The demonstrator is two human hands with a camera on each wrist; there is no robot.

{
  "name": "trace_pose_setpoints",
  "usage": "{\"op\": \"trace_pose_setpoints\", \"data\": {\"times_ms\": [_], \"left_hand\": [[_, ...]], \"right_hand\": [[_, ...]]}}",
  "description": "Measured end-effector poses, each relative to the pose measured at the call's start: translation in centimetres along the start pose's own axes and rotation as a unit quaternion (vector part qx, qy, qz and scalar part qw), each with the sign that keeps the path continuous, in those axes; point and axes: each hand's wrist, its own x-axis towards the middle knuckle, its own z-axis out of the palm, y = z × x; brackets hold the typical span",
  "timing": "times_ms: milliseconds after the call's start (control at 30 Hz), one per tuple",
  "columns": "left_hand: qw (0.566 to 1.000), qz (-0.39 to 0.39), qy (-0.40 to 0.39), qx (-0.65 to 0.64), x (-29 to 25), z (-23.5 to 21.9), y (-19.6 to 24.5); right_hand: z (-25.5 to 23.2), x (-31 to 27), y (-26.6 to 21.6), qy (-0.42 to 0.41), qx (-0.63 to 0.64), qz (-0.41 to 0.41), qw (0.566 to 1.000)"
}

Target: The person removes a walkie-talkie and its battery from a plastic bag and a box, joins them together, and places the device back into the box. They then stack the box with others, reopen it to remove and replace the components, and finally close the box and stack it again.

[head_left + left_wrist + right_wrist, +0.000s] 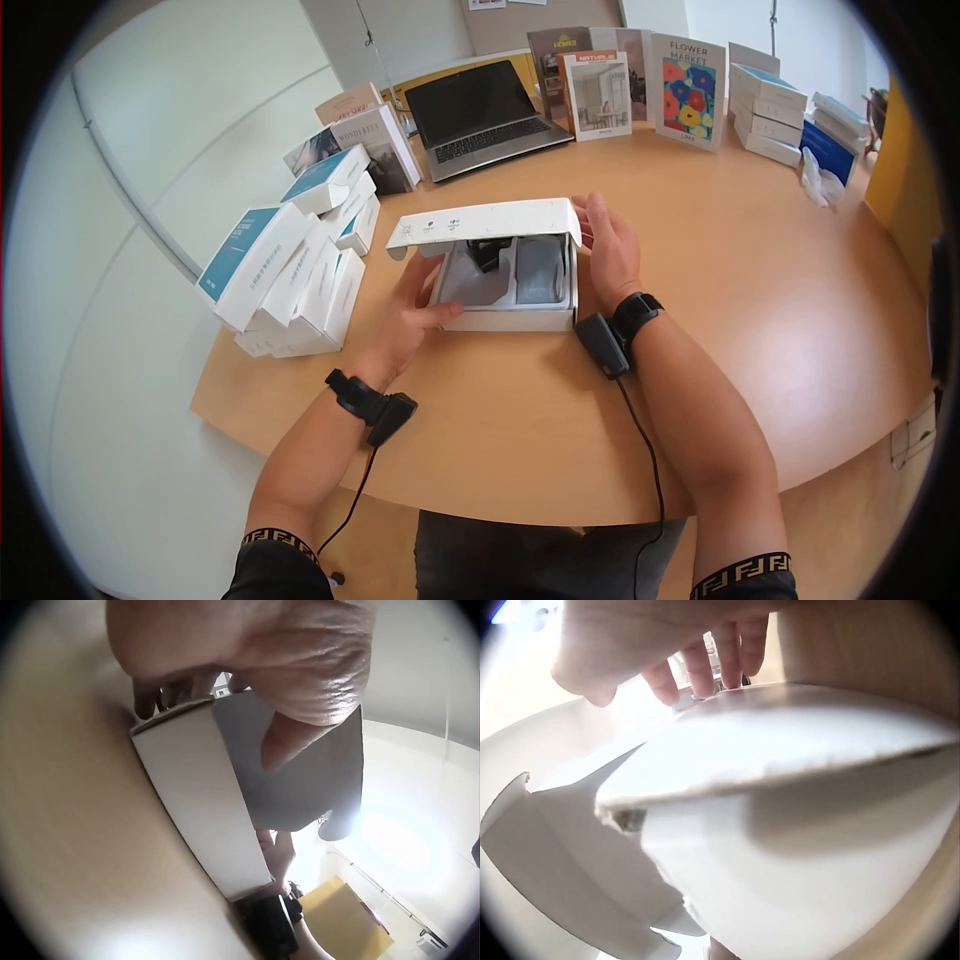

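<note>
White box [508, 321] on tabletop [500, 420], lid [485, 221] raised; left hand [405, 325] grips its left side, thumb at front corner; right hand [612, 258] unclenched, fingers loosely extended beside lid's right end

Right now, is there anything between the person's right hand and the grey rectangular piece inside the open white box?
Yes: the right side wall of the white box stands between the right hand and the grey piece. The raised lid also hides the box's back part; nothing visible covers the piece's front.
</note>
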Motion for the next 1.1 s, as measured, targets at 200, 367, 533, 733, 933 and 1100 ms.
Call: {"op": "trace_pose_setpoints", "data": {"times_ms": [200, 367, 533, 733, 933, 1100], "left_hand": [[0.991, 0.049, 0.022, 0.119, -1.0, 0.8, -0.9], [0.983, -0.04, 0.068, 0.167, 0.8, -0.4, -2.6], [0.994, 0.006, 0.11, 0.013, 0.9, -0.9, -3.7], [0.985, 0.056, 0.082, -0.143, -0.3, -2.6, -4.1], [0.982, 0.031, 0.064, -0.175, -0.8, -2.6, -3.6], [0.988, 0.046, 0.058, -0.136, -0.6, -2.9, -4.0]], "right_hand": [[0.7, -1.3, -2.1, -0.086, 0.03, 0.027, 0.996], [-0.2, -0.1, -1.2, -0.173, 0.05, 0.07, 0.981], [-0.2, 0.4, -0.8, -0.17, 0.03, 0.068, 0.983], [0.0, -0.7, -1.9, -0.169, -0.073, 0.037, 0.982], [-0.3, -0.6, -1.0, -0.158, -0.139, 0.013, 0.978], [-0.1, -1.0, -1.5, -0.156, -0.146, 0.029, 0.976]]}}
